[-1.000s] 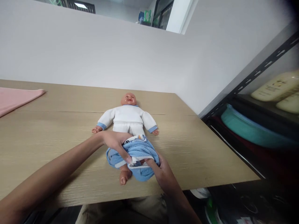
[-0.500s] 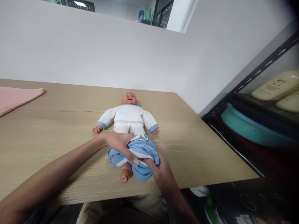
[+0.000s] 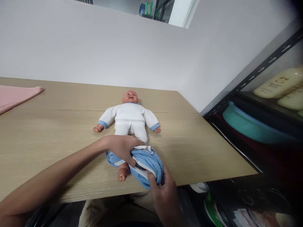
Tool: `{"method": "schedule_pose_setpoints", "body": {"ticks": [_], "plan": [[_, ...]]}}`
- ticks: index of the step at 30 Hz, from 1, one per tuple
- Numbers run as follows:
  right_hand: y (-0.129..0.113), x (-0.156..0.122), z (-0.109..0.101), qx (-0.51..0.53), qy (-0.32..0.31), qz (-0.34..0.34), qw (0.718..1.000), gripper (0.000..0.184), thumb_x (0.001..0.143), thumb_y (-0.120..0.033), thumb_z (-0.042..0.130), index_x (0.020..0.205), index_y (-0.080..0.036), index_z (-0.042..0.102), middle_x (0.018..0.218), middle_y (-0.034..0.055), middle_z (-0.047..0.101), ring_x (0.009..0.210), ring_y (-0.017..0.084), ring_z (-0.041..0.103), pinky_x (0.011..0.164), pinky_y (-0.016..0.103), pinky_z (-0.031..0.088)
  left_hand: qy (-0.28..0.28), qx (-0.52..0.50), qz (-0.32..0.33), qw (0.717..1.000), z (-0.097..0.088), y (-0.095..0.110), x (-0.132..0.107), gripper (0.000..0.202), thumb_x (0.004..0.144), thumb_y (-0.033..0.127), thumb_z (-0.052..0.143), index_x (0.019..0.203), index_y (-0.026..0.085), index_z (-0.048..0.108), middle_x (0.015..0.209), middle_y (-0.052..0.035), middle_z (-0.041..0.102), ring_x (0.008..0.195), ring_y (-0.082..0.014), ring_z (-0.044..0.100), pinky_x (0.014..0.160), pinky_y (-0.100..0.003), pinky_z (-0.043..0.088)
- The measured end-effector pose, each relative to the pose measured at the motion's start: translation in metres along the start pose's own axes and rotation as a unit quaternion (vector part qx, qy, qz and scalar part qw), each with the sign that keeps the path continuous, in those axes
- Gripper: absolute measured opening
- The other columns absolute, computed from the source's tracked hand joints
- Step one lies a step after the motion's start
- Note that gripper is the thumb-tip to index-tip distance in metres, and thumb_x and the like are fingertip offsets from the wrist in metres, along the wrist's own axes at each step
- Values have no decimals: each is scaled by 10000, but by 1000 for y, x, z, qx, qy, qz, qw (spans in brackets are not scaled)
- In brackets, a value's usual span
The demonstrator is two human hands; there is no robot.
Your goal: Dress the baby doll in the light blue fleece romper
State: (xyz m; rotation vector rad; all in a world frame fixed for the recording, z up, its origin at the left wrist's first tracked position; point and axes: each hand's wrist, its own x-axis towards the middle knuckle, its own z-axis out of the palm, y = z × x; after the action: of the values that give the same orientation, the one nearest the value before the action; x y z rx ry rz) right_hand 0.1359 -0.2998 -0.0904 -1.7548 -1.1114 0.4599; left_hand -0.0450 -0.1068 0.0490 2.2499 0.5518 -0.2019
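Observation:
A baby doll (image 3: 130,112) in a white top with blue cuffs and white leggings lies on its back, head toward the wall. Blue pants (image 3: 148,162) with white trim are bunched around its lower legs. One bare foot (image 3: 123,172) pokes out of them on the left; the other foot is hidden in the cloth. Reaching over the doll's shins, my left hand (image 3: 121,148) is closed on the upper part of the pants. My right hand (image 3: 163,192) pinches their lower right edge, thumb on top, near the table's front edge.
The wooden table (image 3: 71,126) meets a white wall behind. A pink cloth (image 3: 16,96) lies at the far left. On the right stands a black shelf rack with a teal basin (image 3: 253,126) and pale yellow bottles (image 3: 279,82).
My right hand has moved down and toward me, stretching the blue pants that way. More of the doll's white leg shows above the cloth. The view has shifted slightly.

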Motion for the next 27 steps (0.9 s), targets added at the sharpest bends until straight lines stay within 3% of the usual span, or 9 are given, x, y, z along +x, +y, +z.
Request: {"method": "schedule_pose_setpoints", "body": {"ticks": [3,7,11,15,20,27], "plan": [[17,4,0,-40,39,-45,997,573,947,-562,736,1364,-172,784,1418,241,777,1377,468,707,1186,619,582,5,51,-22,998,8,0,3,394,759,324,892,1084,213,698,928,-35,726,862,-282,693,739,-352,469],[22,15,-5,-58,2,-77,995,491,956,-493,718,1325,-176,789,1402,231,777,1332,453,729,1134,605,614,57,84,-36,994,17,-3,7,406,741,369,929,1046,201,721,912,-70,717,892,-332,708,768,-382,504],[14,21,-6,-29,-7,-6,1000,568,928,-536,687,1329,-153,806,1360,232,813,1324,475,742,1169,642,593,82,87,-47,992,22,-4,8,344,795,429,889,965,191,706,866,-91,707,879,-358,715,794,-418,518],[11,23,-1,33,-8,53,998,613,934,-587,686,1374,-176,804,1383,196,825,1346,443,741,1188,601,596,98,54,-55,992,23,-3,11,308,868,449,818,969,183,697,862,-97,717,844,-337,719,761,-409,498],[21,26,5,107,9,94,990,665,939,-599,714,1442,-166,753,1451,177,805,1407,414,718,1217,549,589,116,9,-59,991,25,-4,16,342,874,445,786,1064,187,667,1022,-108,770,942,-334,730,795,-402,488],[12,33,0,185,-43,117,975,594,943,-547,742,1402,-172,705,1265,133,851,1148,336,814,1003,432,689,122,-71,-39,989,22,-9,14,470,767,371,849,1124,206,592,1098,-73,754,1018,-312,728,794,-350,512]]}}
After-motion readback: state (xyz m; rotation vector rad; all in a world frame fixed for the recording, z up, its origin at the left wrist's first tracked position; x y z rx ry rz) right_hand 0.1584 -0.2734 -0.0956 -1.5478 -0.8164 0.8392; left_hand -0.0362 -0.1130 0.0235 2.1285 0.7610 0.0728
